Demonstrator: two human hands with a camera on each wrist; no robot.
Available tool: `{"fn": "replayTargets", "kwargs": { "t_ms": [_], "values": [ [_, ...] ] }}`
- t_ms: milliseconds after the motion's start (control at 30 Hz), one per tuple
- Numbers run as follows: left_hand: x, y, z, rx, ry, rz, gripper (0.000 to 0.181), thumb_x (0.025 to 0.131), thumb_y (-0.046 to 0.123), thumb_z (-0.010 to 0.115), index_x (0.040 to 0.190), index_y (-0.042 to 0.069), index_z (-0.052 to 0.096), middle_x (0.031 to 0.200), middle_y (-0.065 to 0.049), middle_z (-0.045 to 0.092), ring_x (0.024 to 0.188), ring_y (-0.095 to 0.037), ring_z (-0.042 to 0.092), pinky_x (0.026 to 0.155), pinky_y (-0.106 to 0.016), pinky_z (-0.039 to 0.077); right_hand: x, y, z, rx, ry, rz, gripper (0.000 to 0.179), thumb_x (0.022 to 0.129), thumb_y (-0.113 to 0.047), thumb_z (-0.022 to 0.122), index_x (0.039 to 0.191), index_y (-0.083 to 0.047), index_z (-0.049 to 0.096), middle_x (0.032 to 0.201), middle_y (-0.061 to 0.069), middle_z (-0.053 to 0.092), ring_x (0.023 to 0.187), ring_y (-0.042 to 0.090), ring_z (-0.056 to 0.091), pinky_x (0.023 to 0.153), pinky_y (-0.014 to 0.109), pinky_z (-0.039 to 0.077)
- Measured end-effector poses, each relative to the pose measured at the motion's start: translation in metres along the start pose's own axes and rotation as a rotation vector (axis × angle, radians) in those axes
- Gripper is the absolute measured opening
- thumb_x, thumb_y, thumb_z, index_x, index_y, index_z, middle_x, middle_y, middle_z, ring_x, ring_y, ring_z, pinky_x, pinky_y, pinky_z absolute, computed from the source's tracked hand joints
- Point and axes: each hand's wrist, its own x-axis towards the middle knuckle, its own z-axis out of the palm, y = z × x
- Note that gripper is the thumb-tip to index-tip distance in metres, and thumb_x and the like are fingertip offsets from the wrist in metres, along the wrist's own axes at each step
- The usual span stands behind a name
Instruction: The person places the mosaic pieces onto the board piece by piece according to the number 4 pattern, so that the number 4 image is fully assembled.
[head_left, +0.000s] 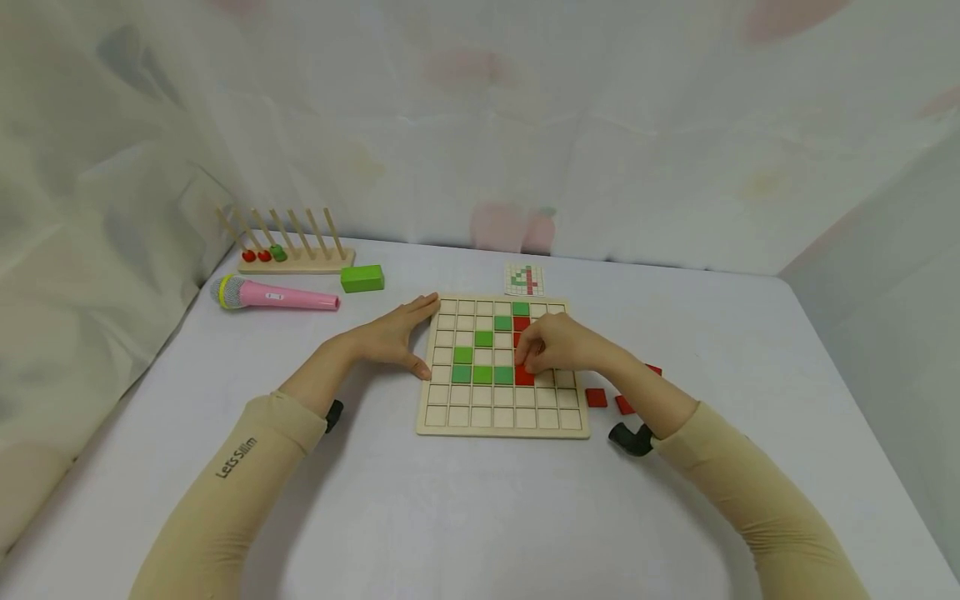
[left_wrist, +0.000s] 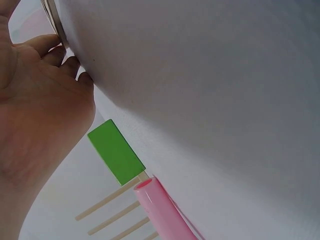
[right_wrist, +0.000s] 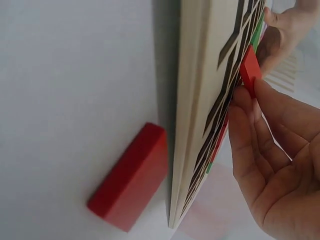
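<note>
A wooden grid board [head_left: 502, 432] lies on the white table. Green tiles [head_left: 483, 375] fill several of its cells in a triangular outline, with red tiles [head_left: 521, 323] in the column at their right. My right hand [head_left: 564, 343] is over that column and pinches a red tile [right_wrist: 249, 70] between thumb and fingers; the tile is tilted at the board's surface in the right wrist view. At the board's left edge, my left hand [head_left: 392, 335] rests with fingers and thumb spread, fingertips right at the rim. Part of the red column is hidden under the right hand.
Loose red tiles [head_left: 596, 397] lie right of the board, partly under the right forearm. A small pattern card [head_left: 524, 280] sits behind the board. At the back left are a pink toy microphone [head_left: 292, 297], a green block [head_left: 362, 278] and a peg rack [head_left: 296, 265] with beads.
</note>
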Motion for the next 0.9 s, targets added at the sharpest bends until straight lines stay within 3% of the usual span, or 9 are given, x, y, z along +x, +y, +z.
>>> {"fn": "replayTargets", "kwargs": {
  "t_ms": [633, 900],
  "values": [
    [-0.0007, 0.0017, -0.0005, 0.013, 0.005, 0.002, 0.128, 0.067, 0.045, 0.089, 0.159, 0.003, 0.01, 0.17, -0.011, 0.002, 0.157, -0.035, -0.001, 0.126, -0.059, 0.006, -0.0008, -0.0024, 0.0008, -0.041, 0.033, -0.03, 0.015, 0.081, -0.001, 0.068, 0.086, -0.012, 0.077, 0.078, 0.0, 0.07, 0.073, 0.011, 0.057, 0.068, 0.022, 0.048],
    [-0.0012, 0.0012, 0.0002, 0.021, 0.0, -0.003, 0.128, 0.067, 0.047, 0.088, 0.159, 0.005, 0.009, 0.17, -0.008, 0.001, 0.158, -0.033, -0.002, 0.127, -0.057, 0.006, -0.0085, 0.0013, -0.0044, -0.048, 0.056, -0.039, 0.009, 0.084, -0.007, 0.072, 0.091, -0.013, 0.074, 0.084, -0.002, 0.072, 0.078, 0.01, 0.062, 0.074, 0.025, 0.052]
  ]
}}
